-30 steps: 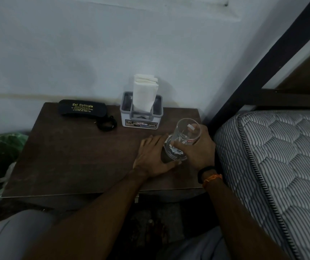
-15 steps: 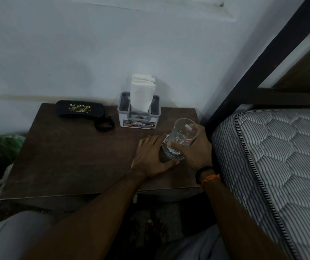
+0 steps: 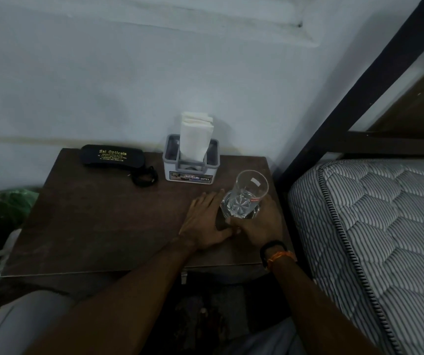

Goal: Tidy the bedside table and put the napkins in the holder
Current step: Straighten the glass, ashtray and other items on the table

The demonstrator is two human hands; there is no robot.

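Observation:
White napkins [image 3: 196, 137] stand upright in a grey holder [image 3: 191, 172] at the back of the dark wooden bedside table [image 3: 98, 226]. A clear drinking glass [image 3: 247, 196] stands near the table's right edge on a dark coaster that is mostly hidden. My right hand [image 3: 259, 224] grips the glass low down, thumb in front. My left hand [image 3: 205, 221] lies flat on the table beside the glass, its fingers straight and touching the coaster's edge.
A black spectacle case [image 3: 112, 156] lies at the back left, a small black band [image 3: 145, 176] beside it. A striped mattress [image 3: 375, 226] and dark bed frame [image 3: 347, 85] border the right. A green bag [image 3: 3, 208] sits left of the table. The wall is close behind.
The glass has come down from a tilted, lifted position to stand upright by the table's right edge. My left hand has stayed flat beside it.

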